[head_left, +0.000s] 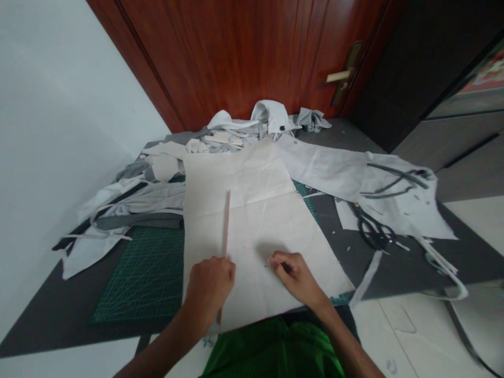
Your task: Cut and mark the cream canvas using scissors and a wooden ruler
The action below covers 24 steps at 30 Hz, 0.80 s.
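A large cream cloth panel (268, 220) lies flat across the table before me, with a crease running over it. My left hand (211, 278) is closed around a thin, straight ruler (227, 223), seen nearly edge-on and lying lengthwise on the cloth's left part. The ruler's near end shows below the hand. My right hand (293, 270) is curled with thumb and fingers together, just over the middle of the cloth. What it holds, if anything, is hidden inside the fingers. Faint marks show on the cloth between the hands.
Under the cloth lies a green cutting mat (142, 273) on the dark table (47, 310). Black scissors (374, 228) rest at the right, beside a pale cloth piece (326, 165) with grey strips. Fabric scraps (236, 131) pile up at the back, near a wooden door (244, 58).
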Each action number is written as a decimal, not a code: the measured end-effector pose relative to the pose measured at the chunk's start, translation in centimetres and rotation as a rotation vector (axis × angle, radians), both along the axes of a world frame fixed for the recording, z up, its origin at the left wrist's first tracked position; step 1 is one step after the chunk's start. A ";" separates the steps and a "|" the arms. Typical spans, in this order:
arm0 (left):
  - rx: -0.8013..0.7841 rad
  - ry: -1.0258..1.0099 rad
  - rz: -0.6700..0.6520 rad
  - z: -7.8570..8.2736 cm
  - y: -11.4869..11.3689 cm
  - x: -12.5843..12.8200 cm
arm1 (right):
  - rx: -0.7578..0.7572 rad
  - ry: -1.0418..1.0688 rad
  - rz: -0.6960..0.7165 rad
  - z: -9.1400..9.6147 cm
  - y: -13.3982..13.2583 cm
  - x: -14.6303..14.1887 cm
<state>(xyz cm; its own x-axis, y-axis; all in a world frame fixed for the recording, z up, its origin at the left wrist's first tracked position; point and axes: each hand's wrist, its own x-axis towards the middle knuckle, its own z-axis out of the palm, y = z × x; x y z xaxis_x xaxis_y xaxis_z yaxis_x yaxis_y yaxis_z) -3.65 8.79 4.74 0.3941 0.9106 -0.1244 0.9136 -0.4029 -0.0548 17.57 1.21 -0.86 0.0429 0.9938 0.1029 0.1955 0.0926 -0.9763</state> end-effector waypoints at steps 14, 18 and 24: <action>0.026 -0.434 -0.650 -4.3 7.8 0.7 | -0.012 -0.058 -0.017 0.4 0.0 0.1; 0.047 -0.434 -0.539 -5.0 7.6 1.2 | -0.018 -0.048 -0.018 0.5 -0.2 0.1; 0.120 -0.461 -0.383 -5.3 6.1 2.0 | 0.004 -0.050 -0.003 0.4 -0.3 0.2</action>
<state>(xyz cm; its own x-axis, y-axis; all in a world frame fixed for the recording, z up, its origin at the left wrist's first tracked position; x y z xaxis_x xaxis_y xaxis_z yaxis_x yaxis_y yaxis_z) -1.61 14.93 -0.61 0.6851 0.6908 0.2313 0.6457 -0.7228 0.2461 17.77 0.92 -0.48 0.0406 0.9932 0.1094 0.2444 0.0963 -0.9649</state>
